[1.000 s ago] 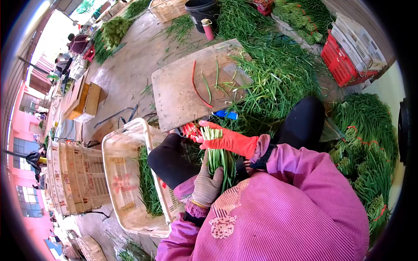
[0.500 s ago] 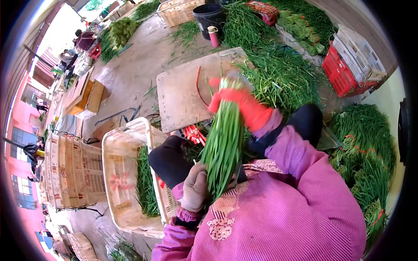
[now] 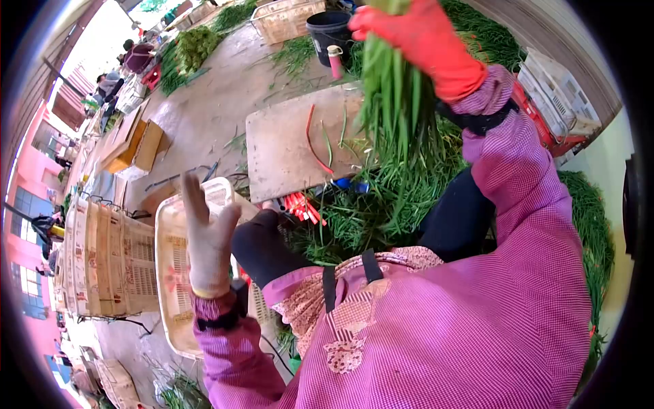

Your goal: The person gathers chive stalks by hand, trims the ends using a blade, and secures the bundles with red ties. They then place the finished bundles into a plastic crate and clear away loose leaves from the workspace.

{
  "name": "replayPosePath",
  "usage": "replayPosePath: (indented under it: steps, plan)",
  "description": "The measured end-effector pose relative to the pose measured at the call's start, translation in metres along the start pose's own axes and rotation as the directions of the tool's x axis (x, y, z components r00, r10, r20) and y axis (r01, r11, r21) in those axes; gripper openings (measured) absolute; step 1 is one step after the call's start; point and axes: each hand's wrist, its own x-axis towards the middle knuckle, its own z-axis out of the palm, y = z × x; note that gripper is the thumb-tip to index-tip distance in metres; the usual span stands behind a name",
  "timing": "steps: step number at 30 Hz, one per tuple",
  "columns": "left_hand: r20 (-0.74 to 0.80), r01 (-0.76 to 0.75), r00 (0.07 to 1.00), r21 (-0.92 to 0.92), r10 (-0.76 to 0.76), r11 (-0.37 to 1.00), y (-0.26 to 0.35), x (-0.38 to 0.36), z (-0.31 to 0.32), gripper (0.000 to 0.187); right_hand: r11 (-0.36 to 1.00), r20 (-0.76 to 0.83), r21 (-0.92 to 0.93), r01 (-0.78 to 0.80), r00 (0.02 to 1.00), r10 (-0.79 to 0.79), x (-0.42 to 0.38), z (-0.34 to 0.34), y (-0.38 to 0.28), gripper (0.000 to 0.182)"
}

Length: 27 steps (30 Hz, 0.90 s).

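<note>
My right hand (image 3: 432,51), in a red rubber glove, is raised at the top and closed round a bunch of green chives (image 3: 398,102). The leaves hang down from the grip; the bunch's upper end runs out of view. My left hand (image 3: 211,238), in a pale knit glove, is held up with its fingers apart and nothing in it. It is in front of the white plastic crate (image 3: 170,293). A worn board (image 3: 279,150) lies ahead, with a red strip (image 3: 310,140) on it. Several red-orange strips (image 3: 303,208) lie beside my knee.
Loose chives (image 3: 354,225) cover the floor between my legs. Stacked crates (image 3: 109,266) and a cardboard box (image 3: 139,153) stand at left. A black bucket (image 3: 327,34) and a pink bottle (image 3: 335,65) are beyond the board. Bundled chives (image 3: 586,232) and more crates (image 3: 562,92) are at right.
My right hand has lifted the chives up and to the right, off my lap. My left hand has let go of their lower end, moved left and up, and opened.
</note>
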Motion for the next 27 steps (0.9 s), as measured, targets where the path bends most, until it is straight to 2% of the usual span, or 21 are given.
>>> replayPosePath:
  steps: [1, 2, 4, 5, 6, 7, 9, 10, 12, 13, 15, 16, 17, 19, 20, 21, 23, 24, 25, 26, 27]
  plan:
    - [0.020, -0.103, 0.995, 0.043, 0.102, 0.994, 0.022, 0.007, 0.020, 0.096, 0.996, -0.016, 0.059, 0.072, 0.997, -0.072, -0.009, 0.020, -0.006, 0.043]
    - [0.048, -0.131, 0.990, 0.016, 0.130, 0.991, 0.040, 0.012, 0.039, 0.103, 0.993, 0.147, -0.108, -0.037, 0.988, 0.053, -0.008, 0.028, -0.033, 0.048]
    - [0.088, -0.156, 0.983, -0.032, 0.158, 0.987, 0.057, 0.019, 0.076, 0.112, 0.969, 0.128, -0.157, 0.189, 0.977, -0.170, -0.009, 0.072, -0.011, 0.037]
    - [0.104, -0.148, 0.983, -0.047, 0.152, 0.988, 0.061, 0.022, 0.091, 0.113, 0.974, 0.135, -0.095, 0.206, 0.972, -0.192, -0.012, 0.090, -0.013, 0.035]
    - [0.209, -0.048, 0.972, -0.264, 0.105, 0.963, 0.078, 0.023, 0.107, 0.104, 0.974, 0.140, -0.030, 0.223, 0.966, -0.216, -0.019, 0.108, -0.021, 0.034]
    - [0.134, -0.191, 0.964, -0.249, 0.229, 0.950, 0.054, 0.036, 0.117, 0.096, 0.987, 0.147, -0.008, 0.161, 0.976, -0.158, -0.024, 0.122, -0.032, 0.034]
    - [0.039, -0.080, 0.995, -0.273, 0.094, 0.959, 0.031, 0.042, 0.117, 0.098, 0.985, 0.098, 0.137, 0.103, 0.988, -0.117, -0.023, 0.140, -0.029, 0.036]
    - [0.044, -0.070, 0.995, -0.272, 0.086, 0.960, 0.029, 0.039, 0.116, 0.098, 0.986, 0.098, 0.137, 0.093, 0.989, -0.107, -0.021, 0.148, -0.026, 0.036]
    - [-0.135, -0.123, 0.985, -0.101, 0.109, 0.987, 0.027, 0.030, 0.111, 0.079, 0.974, 0.183, 0.216, -0.073, 0.983, 0.033, -0.016, 0.161, -0.019, 0.042]
    - [-0.134, -0.118, 0.985, -0.099, 0.104, 0.988, 0.026, 0.029, 0.109, 0.079, 0.973, 0.185, 0.218, -0.079, 0.982, 0.038, -0.015, 0.168, -0.017, 0.042]
    - [-0.176, -0.010, 0.984, -0.191, -0.024, 0.982, 0.023, 0.031, 0.104, 0.089, 0.918, 0.314, 0.349, -0.189, 0.946, 0.075, -0.014, 0.179, -0.011, 0.050]
    - [-0.146, 0.059, 0.985, -0.241, -0.097, 0.969, 0.015, 0.032, 0.101, 0.078, 0.920, 0.384, 0.321, -0.223, 0.919, 0.089, -0.012, 0.184, -0.008, 0.067]
    - [-0.141, 0.069, 0.984, -0.240, -0.106, 0.968, 0.009, 0.032, 0.103, 0.078, 0.918, 0.386, 0.320, -0.233, 0.917, 0.099, -0.012, 0.192, 0.000, 0.067]
    - [-0.210, 0.043, 0.960, -0.547, -0.187, 0.836, -0.007, 0.033, 0.106, 0.066, 0.945, 0.425, 0.308, -0.109, 0.905, -0.034, -0.010, 0.207, 0.013, 0.098]
    - [-0.193, 0.064, 0.966, -0.469, -0.173, 0.881, -0.027, 0.037, 0.101, 0.048, 0.959, 0.468, 0.269, -0.093, 0.883, -0.046, -0.010, 0.204, 0.012, 0.118]
    - [-0.194, 0.053, 0.968, -0.468, -0.161, 0.882, -0.040, 0.037, 0.099, 0.048, 0.959, 0.462, 0.270, -0.082, 0.885, -0.054, -0.011, 0.202, 0.013, 0.118]
    - [0.014, 0.255, 0.946, -0.649, -0.323, 0.717, -0.054, 0.031, 0.093, 0.036, 0.867, 0.601, 0.389, -0.312, 0.799, 0.018, -0.013, 0.205, 0.026, 0.107]
    - [0.015, 0.248, 0.949, -0.650, -0.314, 0.719, -0.053, 0.028, 0.094, 0.036, 0.880, 0.634, 0.372, -0.297, 0.774, -0.007, -0.017, 0.213, 0.046, 0.085]
    - [0.130, 0.305, 0.939, -0.745, -0.319, 0.594, -0.050, 0.023, 0.098, 0.035, 0.882, 0.629, 0.372, -0.289, 0.777, -0.011, -0.022, 0.221, 0.074, 0.085]
    - [0.243, 0.365, 0.921, -0.812, -0.305, 0.454, -0.048, 0.020, 0.102, 0.036, 0.948, 0.608, 0.313, 0.055, 0.756, -0.244, -0.026, 0.228, 0.104, 0.075]
    - [0.204, 0.340, 0.919, -0.843, -0.337, 0.417, -0.056, 0.020, 0.105, 0.042, 0.887, 0.604, 0.241, 0.394, 0.655, -0.454, -0.029, 0.226, 0.121, 0.064]
